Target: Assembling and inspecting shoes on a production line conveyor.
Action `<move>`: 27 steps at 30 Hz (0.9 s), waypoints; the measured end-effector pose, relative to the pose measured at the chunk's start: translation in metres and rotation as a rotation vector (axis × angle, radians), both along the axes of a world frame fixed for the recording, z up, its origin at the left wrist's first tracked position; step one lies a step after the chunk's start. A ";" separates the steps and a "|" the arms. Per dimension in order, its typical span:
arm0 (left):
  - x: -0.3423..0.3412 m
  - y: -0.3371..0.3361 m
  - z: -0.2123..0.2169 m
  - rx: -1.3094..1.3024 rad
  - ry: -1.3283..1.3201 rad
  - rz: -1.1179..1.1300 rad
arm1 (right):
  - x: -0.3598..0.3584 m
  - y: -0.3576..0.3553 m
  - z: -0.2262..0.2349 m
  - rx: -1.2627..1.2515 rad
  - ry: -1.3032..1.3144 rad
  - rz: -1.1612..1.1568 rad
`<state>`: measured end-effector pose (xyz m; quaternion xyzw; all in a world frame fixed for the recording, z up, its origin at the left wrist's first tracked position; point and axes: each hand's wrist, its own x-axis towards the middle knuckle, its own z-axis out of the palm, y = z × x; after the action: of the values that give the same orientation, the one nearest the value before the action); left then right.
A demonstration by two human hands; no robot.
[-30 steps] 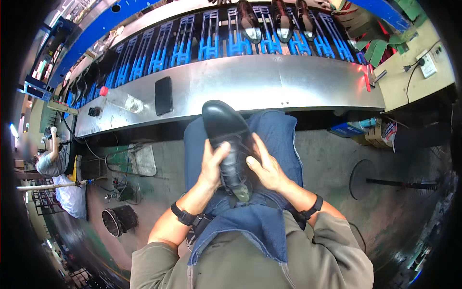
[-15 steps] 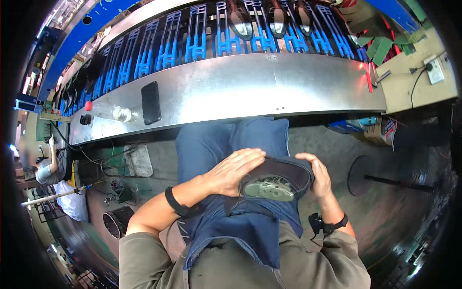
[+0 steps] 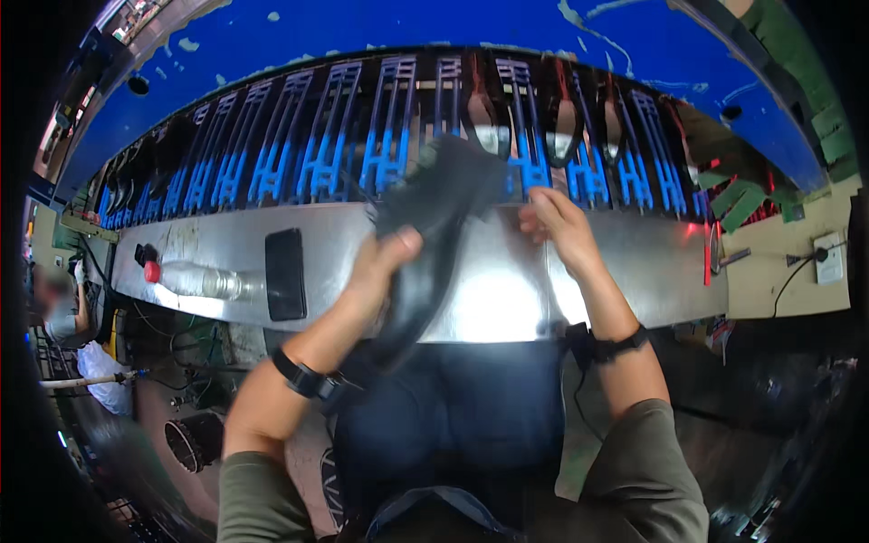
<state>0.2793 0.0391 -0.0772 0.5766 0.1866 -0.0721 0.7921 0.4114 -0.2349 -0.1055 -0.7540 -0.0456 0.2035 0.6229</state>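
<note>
A black leather shoe (image 3: 433, 237) is lifted over the shiny metal bench (image 3: 507, 290), its toe pointing down toward my lap. My left hand (image 3: 380, 264) is shut on the shoe's middle, thumb on top. My right hand (image 3: 552, 222) is just right of the shoe's upper end, fingers apart, fingertips near the heel; whether it touches is unclear. Behind the shoe runs a conveyor of blue racks (image 3: 398, 136), with other dark shoes (image 3: 484, 113) sitting on it at the upper right.
A black phone (image 3: 286, 273) and a clear bottle with a red cap (image 3: 195, 281) lie on the bench at the left. A wall socket with a cable (image 3: 826, 258) is at far right. Another person (image 3: 63, 312) sits at far left.
The shoe has gone from my lap, where both hands held it, up over the bench toward the blue racks. My right hand has come off its side.
</note>
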 end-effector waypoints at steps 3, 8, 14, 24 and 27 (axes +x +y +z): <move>0.103 0.084 0.004 0.527 -0.057 0.151 | 0.123 0.023 -0.091 -0.413 -0.310 -0.061; 0.158 0.232 -0.063 1.380 -0.049 0.045 | 0.170 0.102 -0.081 -0.617 -0.301 -0.131; 0.120 0.196 -0.060 1.651 0.033 -0.268 | 0.101 0.037 -0.049 0.255 0.127 -0.182; 0.078 -0.107 0.220 1.407 -1.481 -0.539 | -0.164 -0.136 -0.036 -0.329 -0.366 -0.409; 0.119 -0.115 0.287 1.668 -1.570 -0.150 | -0.188 -0.125 -0.028 -0.657 -0.769 -0.424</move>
<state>0.3978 -0.0759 0.2099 0.8176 -0.4041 0.4063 0.0551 0.2234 -0.3598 -0.1334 -0.9215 -0.0513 -0.2132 0.3206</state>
